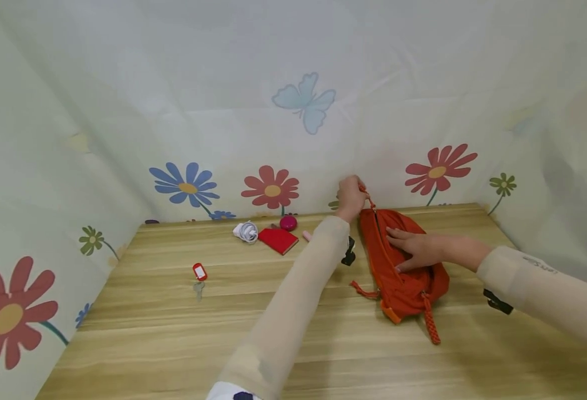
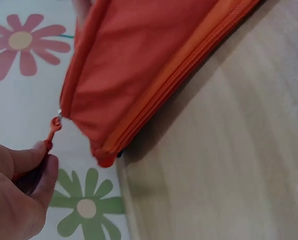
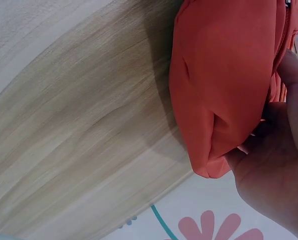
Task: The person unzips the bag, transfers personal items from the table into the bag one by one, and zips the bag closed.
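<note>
Left hand [image 1: 351, 195] pinches the orange zip cord [image 2: 50, 138] at the red bag's [image 1: 405, 294] far end, on the desk [image 1: 173, 333]; right hand [image 1: 419, 250] rests spread on top. I'd judge they're working the zip [image 1: 376, 221]; any pull calls for steadying the bag.

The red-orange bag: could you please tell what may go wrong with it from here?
The thin cord could slip away, since only the fingertips of the left hand seem to pinch it. The bag might slide or twist if the right hand, resting on it, presses too lightly. Its soft cloth is creased near that hand, so a fold might catch in the zipper.
</note>
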The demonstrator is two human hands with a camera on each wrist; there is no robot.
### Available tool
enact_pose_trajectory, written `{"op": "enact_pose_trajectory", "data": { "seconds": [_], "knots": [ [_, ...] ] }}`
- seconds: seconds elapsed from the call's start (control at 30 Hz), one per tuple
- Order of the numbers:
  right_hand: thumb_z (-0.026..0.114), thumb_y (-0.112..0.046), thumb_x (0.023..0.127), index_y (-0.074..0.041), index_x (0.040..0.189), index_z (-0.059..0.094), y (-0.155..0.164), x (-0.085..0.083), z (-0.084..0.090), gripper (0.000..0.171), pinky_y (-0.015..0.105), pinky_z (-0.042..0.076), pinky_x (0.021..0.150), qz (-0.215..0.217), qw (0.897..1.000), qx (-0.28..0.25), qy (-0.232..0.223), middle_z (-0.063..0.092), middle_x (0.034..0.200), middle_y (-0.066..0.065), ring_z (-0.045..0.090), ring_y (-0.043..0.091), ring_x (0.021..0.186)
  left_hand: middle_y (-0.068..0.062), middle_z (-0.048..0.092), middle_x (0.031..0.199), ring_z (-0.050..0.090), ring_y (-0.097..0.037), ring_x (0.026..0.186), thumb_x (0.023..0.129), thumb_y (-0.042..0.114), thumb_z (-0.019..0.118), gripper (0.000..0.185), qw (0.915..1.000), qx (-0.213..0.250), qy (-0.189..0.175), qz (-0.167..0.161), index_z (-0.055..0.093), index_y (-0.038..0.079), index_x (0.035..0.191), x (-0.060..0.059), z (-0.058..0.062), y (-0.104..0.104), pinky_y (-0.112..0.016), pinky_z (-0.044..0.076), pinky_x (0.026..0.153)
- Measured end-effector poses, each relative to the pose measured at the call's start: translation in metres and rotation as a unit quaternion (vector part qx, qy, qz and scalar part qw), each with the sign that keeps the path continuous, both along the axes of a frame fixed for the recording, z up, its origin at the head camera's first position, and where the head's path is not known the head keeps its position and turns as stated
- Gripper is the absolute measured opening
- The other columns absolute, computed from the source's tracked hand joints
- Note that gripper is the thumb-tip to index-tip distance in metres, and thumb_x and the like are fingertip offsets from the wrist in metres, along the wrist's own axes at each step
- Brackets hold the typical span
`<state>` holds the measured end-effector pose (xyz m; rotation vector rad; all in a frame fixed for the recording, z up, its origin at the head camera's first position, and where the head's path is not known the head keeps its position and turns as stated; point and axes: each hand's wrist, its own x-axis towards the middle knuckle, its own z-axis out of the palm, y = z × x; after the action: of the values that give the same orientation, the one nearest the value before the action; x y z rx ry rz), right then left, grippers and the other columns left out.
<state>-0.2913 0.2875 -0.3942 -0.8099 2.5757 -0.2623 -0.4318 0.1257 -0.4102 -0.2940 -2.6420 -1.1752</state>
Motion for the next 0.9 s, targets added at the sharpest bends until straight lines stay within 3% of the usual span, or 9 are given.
{"op": "enact_pose_trajectory", "data": {
  "seconds": [0.2,0.37,0.5,0.7,0.8,0.9],
  "knots": [
    [0.071,-0.042,0.095,0.016,0.152,0.028,-0.003,0.001,-0.001,0.092,0.063,0.027,0.116,-0.004,1.0,-0.006,0.001,0.013,0.161,0.038,0.015,0.055,0.148,-0.002,0.071,0.089,0.067,-0.016,0.081,0.086,0.01,0.082,0.016,0.9996,-0.008,0.002,-0.026,0.068,0.009,0.095,0.003,0.002,-0.006,-0.026,0.049,0.065],
    [0.071,-0.042,0.095,0.016,0.151,0.029,-0.002,0.001,-0.003,0.091,0.063,0.028,0.115,-0.007,1.0,-0.003,0.003,0.013,0.161,0.037,0.015,0.055,0.147,-0.005,0.069,0.089,0.064,-0.017,0.08,0.086,0.007,0.081,0.015,0.9951,-0.054,-0.006,-0.082,0.067,0.005,0.09,0.006,0.005,-0.022,-0.025,0.047,0.063],
    [0.069,-0.043,0.095,0.016,0.152,0.029,-0.001,-0.001,-0.004,0.091,0.064,0.026,0.116,-0.004,1.0,-0.002,-0.005,0.012,0.161,0.037,0.014,0.055,0.148,-0.007,0.068,0.092,0.06,-0.018,0.082,0.089,0.007,0.078,0.012,0.9834,-0.119,-0.024,-0.135,0.067,0.004,0.092,0.011,0.004,-0.037,-0.024,0.047,0.067],
    [0.062,-0.047,0.099,0.012,0.155,0.026,0.001,-0.001,-0.003,0.089,0.065,0.024,0.116,-0.016,1.0,0.003,-0.011,0.01,0.164,0.034,0.011,0.054,0.149,-0.006,0.069,0.096,0.062,-0.018,0.089,0.091,0.009,0.076,0.011,0.9543,-0.213,-0.001,-0.21,0.069,0.003,0.099,0.03,0.01,-0.054,-0.025,0.051,0.075],
    [0.057,-0.045,0.102,0.011,0.154,0.03,0.003,0.0,-0.002,0.081,0.065,0.025,0.116,-0.019,1.0,0.003,0.01,0.014,0.163,0.033,0.016,0.053,0.148,-0.007,0.07,0.103,0.064,-0.019,0.096,0.095,0.01,0.071,0.014,0.9426,-0.233,0.011,-0.239,0.069,0.002,0.107,0.045,0.019,-0.064,-0.027,0.052,0.081],
    [0.057,-0.04,0.104,0.01,0.151,0.038,0.003,0.002,-0.005,0.071,0.062,0.031,0.114,-0.011,0.999,-0.002,0.053,0.023,0.16,0.034,0.024,0.053,0.146,-0.008,0.07,0.11,0.065,-0.02,0.103,0.099,0.011,0.066,0.019,0.938,-0.229,0.018,-0.259,0.066,0.002,0.115,0.062,0.027,-0.077,-0.028,0.053,0.087]
  ]
}}
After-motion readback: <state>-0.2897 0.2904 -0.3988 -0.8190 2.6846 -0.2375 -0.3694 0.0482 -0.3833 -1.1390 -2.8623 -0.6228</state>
